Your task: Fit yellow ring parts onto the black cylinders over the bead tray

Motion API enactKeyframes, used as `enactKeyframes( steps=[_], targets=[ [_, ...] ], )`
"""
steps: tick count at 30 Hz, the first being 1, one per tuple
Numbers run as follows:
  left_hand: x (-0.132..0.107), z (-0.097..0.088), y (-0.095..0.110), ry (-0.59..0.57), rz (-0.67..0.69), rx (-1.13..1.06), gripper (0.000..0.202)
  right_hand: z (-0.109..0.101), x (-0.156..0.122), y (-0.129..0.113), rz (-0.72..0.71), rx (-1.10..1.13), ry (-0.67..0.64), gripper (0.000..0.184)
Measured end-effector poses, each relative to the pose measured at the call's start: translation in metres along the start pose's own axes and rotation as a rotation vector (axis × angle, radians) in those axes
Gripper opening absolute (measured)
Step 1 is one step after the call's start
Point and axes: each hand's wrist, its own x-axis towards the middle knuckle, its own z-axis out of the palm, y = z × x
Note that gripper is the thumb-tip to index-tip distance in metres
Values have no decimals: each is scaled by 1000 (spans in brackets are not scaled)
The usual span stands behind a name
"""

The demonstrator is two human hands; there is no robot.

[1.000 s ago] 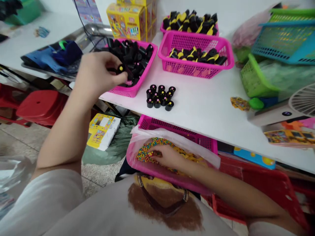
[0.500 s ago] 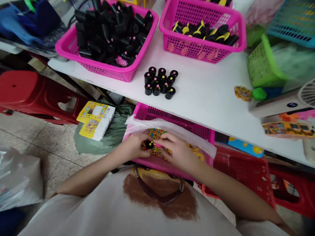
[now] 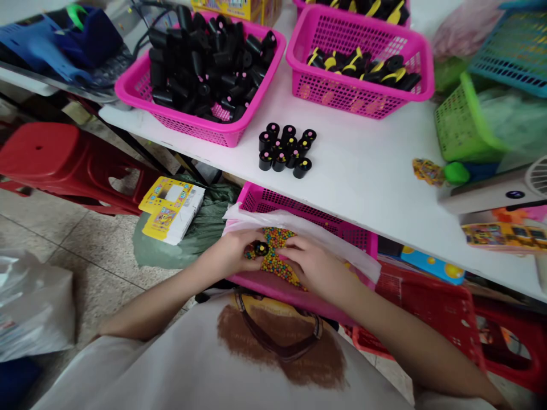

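Note:
My left hand (image 3: 239, 250) is closed around a small black cylinder (image 3: 261, 248) with a yellow dot in its open top. It holds the cylinder over many tiny multicoloured beads (image 3: 277, 236), which lie in a lined pink basket (image 3: 363, 242) at my lap. Just to the right, my right hand (image 3: 310, 262) is low over the beads with its fingers bent together. A bit of pink shows at its fingertips; what it is cannot be made out. On the table edge ahead stand several upright black cylinders (image 3: 302, 167) with pink or yellow dots inside.
A pink basket (image 3: 123, 91) of black cylinders stands at the table's back left. Another pink basket (image 3: 359, 99) holds black pieces with yellow strips. To the right are a green basket (image 3: 453, 122) and a fan (image 3: 487, 191). A red stool (image 3: 38, 148) is on the left.
My right hand's fingertips have drawn back from the black cylinder's top toward the beads. The cylinder's opening now shows more plainly. The whole view has shifted slightly.

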Motion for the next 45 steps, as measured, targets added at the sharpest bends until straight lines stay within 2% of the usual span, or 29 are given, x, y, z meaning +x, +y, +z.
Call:
enactKeyframes(
  steps=[3, 8, 11, 14, 16, 20, 23, 25, 28, 30, 33, 37, 40, 43, 45],
  targets=[
    [3, -1, -2, 2, 31, 1, 35, 3, 0, 3, 26, -5, -40, 39],
    [7, 8, -4, -42, 85, 55, 36, -3, -5, -2, -7, 77, 73, 51],
    [6, 8, -2, -28, 99, 61, 35, -3, -4, -3, 41, 20, -8, 55],
    [2, 5, 1, 15, 116, 52, 32, 10, 2, -1, 150, -125, -166, 47],
    [0, 3, 2, 44, 116, 43, 31, 25, 10, 0, 183, -157, -220, 42],
    [-3, 2, 3, 77, 86, 29, 31, 51, 24, 2, 127, -69, -260, 33],
    [-7, 2, 3, 73, 77, 19, 30, 53, 25, 6, 51, 25, -270, 30],
    [-9, 1, 3, 60, 60, 15, 31, 45, 21, 9, 42, 76, -218, 31],
    [-11, 2, 3, 29, 31, 33, 34, 30, 10, 8, 25, 178, 11, 38],
    [-10, 4, 3, 11, 31, 40, 38, 24, 5, 4, -37, 222, 146, 44],
    [-6, 9, 5, -6, 46, 30, 40, 22, 3, -3, -126, 198, 185, 48],
    [-5, 11, 6, -3, 34, 25, 33, 19, 3, 0, -96, 185, 185, 46],
    [-9, 3, 12, 35, 33, -5, 31, 15, -1, 7, -13, 171, 170, 45],
    [-11, -17, 25, 89, 34, -60, 28, 19, -5, 12, 50, 132, 24, 41],
    [-6, -36, 33, 200, 28, -59, 28, 24, -5, 13, 76, 91, -76, 36]
  ],
)
